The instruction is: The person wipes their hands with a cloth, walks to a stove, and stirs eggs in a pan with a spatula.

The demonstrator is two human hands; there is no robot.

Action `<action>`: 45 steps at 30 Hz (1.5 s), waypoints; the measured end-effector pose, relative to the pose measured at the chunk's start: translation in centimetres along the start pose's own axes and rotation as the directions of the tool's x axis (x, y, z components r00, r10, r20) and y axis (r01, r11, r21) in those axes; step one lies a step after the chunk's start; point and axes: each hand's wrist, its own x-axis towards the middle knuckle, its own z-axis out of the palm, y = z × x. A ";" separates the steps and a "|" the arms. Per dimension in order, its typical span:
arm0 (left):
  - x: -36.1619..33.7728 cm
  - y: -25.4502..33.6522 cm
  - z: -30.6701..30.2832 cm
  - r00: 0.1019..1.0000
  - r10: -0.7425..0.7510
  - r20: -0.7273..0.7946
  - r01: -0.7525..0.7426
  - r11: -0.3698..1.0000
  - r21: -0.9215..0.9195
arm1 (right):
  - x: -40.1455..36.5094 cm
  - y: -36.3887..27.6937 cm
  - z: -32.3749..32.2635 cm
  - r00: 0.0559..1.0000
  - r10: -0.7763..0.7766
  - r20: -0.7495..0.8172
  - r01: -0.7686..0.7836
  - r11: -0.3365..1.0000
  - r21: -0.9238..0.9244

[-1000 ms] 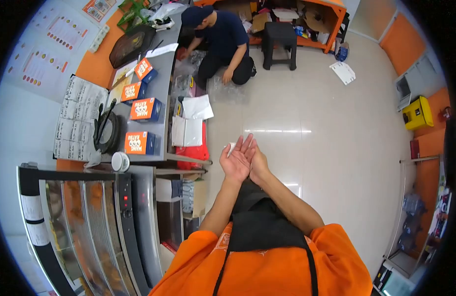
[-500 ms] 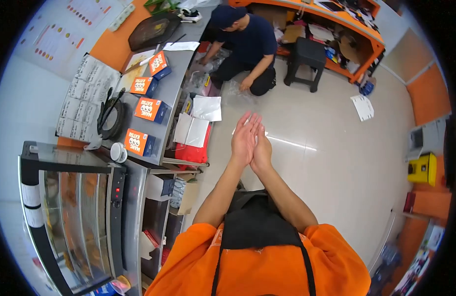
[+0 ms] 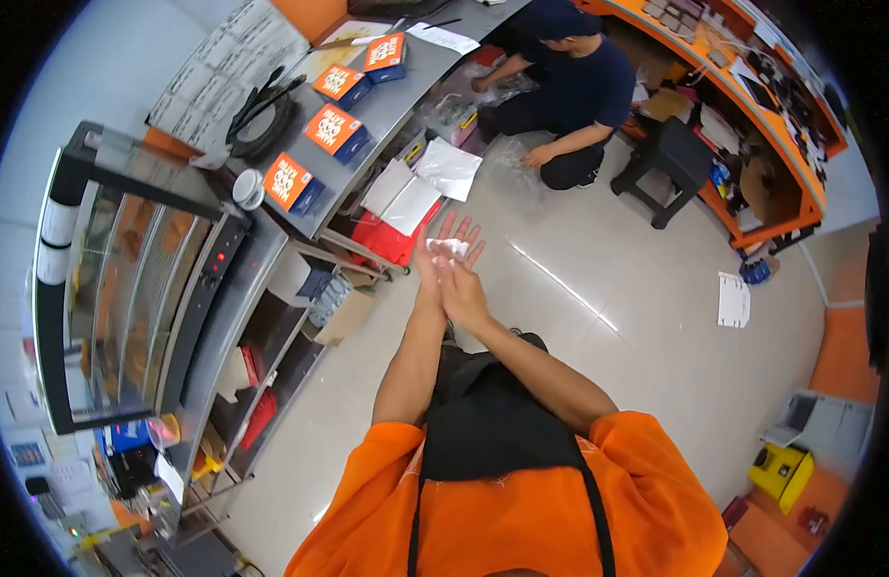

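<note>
The left hand [image 3: 440, 252], fingers spread wide, bears a crumpled white wad [image 3: 451, 246]; the right hand [image 3: 465, 294] touches its palm, fingers' grip unclear. Orange-topped boxes [image 3: 336, 132] stand toward ten o'clock.

From close above the black apron [image 3: 502, 423], the head camera looks steeply down and forward onto the floor [image 3: 579, 279] beyond it.

Grey counter [image 3: 398, 104] with four orange-and-blue boxes [image 3: 288, 183] and white paper [image 3: 443, 37]
</note>
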 end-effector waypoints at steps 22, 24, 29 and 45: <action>-4.6 -6.0 -13.6 0.784 -0.257 -0.565 0.161 -0.795 0.584 | -6.0 -1.3 -0.9 0.668 -0.235 0.706 0.183 0.972 0.150; -5.0 -7.2 -13.5 0.772 -0.310 -0.556 0.112 -0.794 0.598 | -5.7 0.3 -1.4 0.643 -0.117 0.757 0.142 0.989 0.032; -5.3 -9.5 -12.9 0.752 -0.431 -0.498 0.025 -0.737 0.676 | -4.7 4.8 -2.8 0.696 0.160 0.700 0.160 0.915 -0.369; -6.0 -4.9 -0.6 0.948 0.224 -0.228 -0.221 0.975 0.035 | 0.1 3.7 -1.3 0.979 0.127 0.162 -0.009 0.811 -0.585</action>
